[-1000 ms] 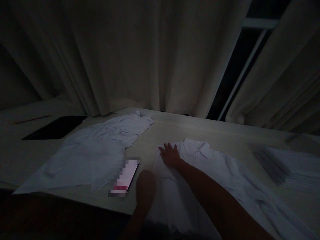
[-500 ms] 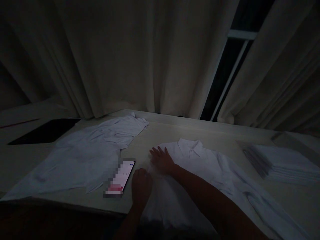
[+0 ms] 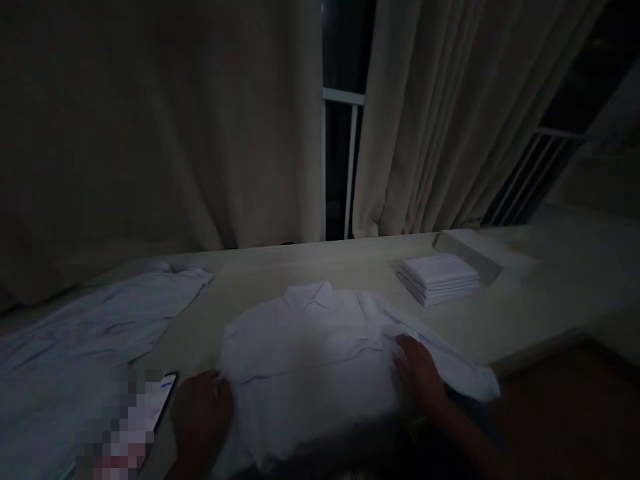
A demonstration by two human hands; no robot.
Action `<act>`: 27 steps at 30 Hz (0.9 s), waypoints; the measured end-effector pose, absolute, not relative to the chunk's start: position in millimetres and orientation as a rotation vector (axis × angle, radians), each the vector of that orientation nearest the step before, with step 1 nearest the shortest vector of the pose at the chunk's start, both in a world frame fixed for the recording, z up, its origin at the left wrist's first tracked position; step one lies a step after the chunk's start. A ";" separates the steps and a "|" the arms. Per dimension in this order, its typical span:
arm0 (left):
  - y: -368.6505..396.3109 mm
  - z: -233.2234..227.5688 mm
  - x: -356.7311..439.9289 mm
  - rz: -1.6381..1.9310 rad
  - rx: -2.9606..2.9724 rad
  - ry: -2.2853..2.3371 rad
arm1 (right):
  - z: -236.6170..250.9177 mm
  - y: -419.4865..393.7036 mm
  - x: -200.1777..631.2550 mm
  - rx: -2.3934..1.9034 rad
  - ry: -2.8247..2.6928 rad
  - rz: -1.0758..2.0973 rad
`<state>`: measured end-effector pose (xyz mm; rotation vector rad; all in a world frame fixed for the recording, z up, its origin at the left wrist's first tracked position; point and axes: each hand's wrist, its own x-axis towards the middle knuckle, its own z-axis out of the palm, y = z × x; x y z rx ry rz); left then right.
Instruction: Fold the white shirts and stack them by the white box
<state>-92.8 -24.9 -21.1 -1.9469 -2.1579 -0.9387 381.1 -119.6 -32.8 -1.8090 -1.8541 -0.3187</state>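
A white collared shirt (image 3: pixel 320 373) lies spread on the table with its collar away from me and one sleeve stretching to the right. At the shirt's left edge, my left hand (image 3: pixel 203 410) is closed on the fabric, its fingers curled under and partly hidden in the dark. My right hand (image 3: pixel 420 373) touches the shirt's right side beside the sleeve, fingers apart and a little blurred. A phone (image 3: pixel 145 420) with a lit, partly pixelated screen rests just left of my left hand.
Another white garment (image 3: pixel 100 333) is spread on the left of the table (image 3: pixel 250 273). A stack of folded white shirts (image 3: pixel 440 277) sits at the back right, with a white box-like object (image 3: pixel 473 250) behind it. Curtains (image 3: pixel 240 133) hang along the far edge.
My view has turned right. My right hand has gone from the shirt's left side to its right side. My left hand stays at the left edge. The right sleeve lies nearer the body.
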 end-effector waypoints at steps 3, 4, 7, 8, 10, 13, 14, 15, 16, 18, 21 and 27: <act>-27.6 -1.4 -37.3 -0.755 -2.173 -1.864 | -32.4 -151.9 449.1 -1.998 -1.677 -0.365; -29.9 2.7 -12.3 -0.724 -2.267 -1.764 | -32.4 -161.1 467.1 -2.076 -1.617 -0.364; -39.5 4.4 69.1 -0.676 -2.568 -1.427 | -35.7 -181.2 510.3 -2.295 -1.448 -0.295; -42.1 1.9 94.9 -0.628 -2.643 -1.339 | -38.0 -185.3 522.1 -2.347 -1.396 -0.250; -44.1 -5.0 140.3 -0.530 -2.744 -1.244 | -43.6 -190.7 542.7 -2.404 -1.305 -0.135; -38.4 -16.2 189.5 -0.416 -2.815 -1.250 | -53.2 -195.0 566.3 -2.382 -1.221 0.062; -35.3 -19.7 201.0 -0.386 -2.827 -1.280 | -56.7 -196.2 572.0 -2.352 -1.196 0.123; -32.4 -23.3 210.5 -0.356 -2.837 -1.320 | -60.3 -197.4 576.5 -2.310 -1.170 0.180; -30.0 -27.0 218.1 -0.325 -2.844 -1.367 | -64.2 -198.6 579.8 -2.256 -1.141 0.230; -28.4 -34.3 228.4 -0.295 -2.839 -1.446 | -72.1 -200.9 583.0 -2.114 -1.093 0.338; -32.5 -42.1 234.4 -0.339 -2.788 -1.483 | -81.0 -204.0 581.9 -1.958 -1.008 0.488; -41.2 -41.0 233.1 -0.347 -2.787 -1.481 | -58.9 -207.7 584.1 -2.028 -1.034 0.539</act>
